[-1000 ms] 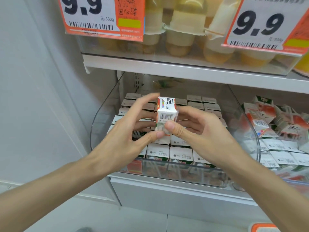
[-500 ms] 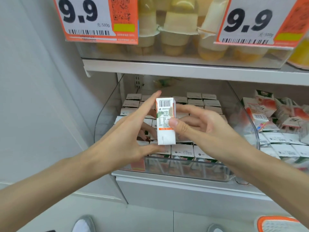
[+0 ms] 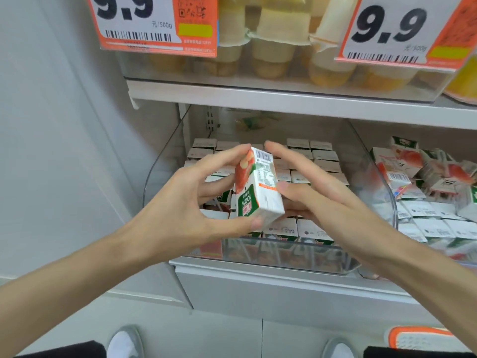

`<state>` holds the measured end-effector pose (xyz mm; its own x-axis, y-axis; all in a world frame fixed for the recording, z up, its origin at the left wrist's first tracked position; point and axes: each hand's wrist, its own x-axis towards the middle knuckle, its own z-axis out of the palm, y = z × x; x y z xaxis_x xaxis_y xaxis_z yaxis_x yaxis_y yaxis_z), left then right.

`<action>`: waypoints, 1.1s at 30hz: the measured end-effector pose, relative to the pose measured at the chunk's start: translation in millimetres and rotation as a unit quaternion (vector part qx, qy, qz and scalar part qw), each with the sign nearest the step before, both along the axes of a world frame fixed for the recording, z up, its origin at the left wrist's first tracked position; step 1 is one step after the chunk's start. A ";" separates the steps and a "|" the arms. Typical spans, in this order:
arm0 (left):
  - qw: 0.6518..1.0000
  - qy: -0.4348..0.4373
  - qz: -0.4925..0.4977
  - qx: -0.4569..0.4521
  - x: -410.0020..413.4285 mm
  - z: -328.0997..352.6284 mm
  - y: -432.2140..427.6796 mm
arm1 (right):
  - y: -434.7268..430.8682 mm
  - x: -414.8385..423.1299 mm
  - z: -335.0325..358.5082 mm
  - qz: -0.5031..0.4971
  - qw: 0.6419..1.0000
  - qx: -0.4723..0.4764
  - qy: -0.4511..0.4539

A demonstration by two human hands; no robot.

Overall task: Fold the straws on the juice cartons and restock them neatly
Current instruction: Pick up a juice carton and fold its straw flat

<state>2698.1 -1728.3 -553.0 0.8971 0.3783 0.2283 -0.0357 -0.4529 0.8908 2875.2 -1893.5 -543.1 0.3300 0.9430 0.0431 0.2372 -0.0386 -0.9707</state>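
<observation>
A small white, green and red juice carton [image 3: 258, 187] is held upside down and tilted in front of a clear plastic bin [image 3: 284, 257]. My left hand [image 3: 188, 202] grips it with the index finger on its upper end and the thumb under its lower end. My right hand [image 3: 322, 200] holds its right side with the thumb on the white face and the fingers behind. The carton's straw is not visible. The bin is packed with several rows of upright cartons [image 3: 307, 164].
A second bin on the right holds loosely piled cartons [image 3: 423, 182]. Above, a white shelf [image 3: 284, 99] carries fruit cups [image 3: 273, 47] and two orange 9.9 price tags [image 3: 154, 21]. A grey wall runs along the left. My shoes [image 3: 124, 342] show on the floor below.
The carton has been turned in both hands from its narrow label side to show its green and red front, and it tilted. The camera view shifted slightly downward.
</observation>
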 end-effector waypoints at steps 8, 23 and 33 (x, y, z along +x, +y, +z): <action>0.995 0.021 0.045 -0.081 5.5 4.3 9.6 | 2.5 -6.7 -11.4 0.003 0.988 0.049 -0.143; 0.997 -0.012 0.025 0.070 1.8 -10.5 9.9 | 10.6 -8.5 -18.1 -0.039 0.982 0.077 -0.166; 0.999 -0.003 0.045 -0.031 -2.8 -10.2 5.7 | 15.2 -10.2 -17.2 -0.047 0.998 0.048 -0.006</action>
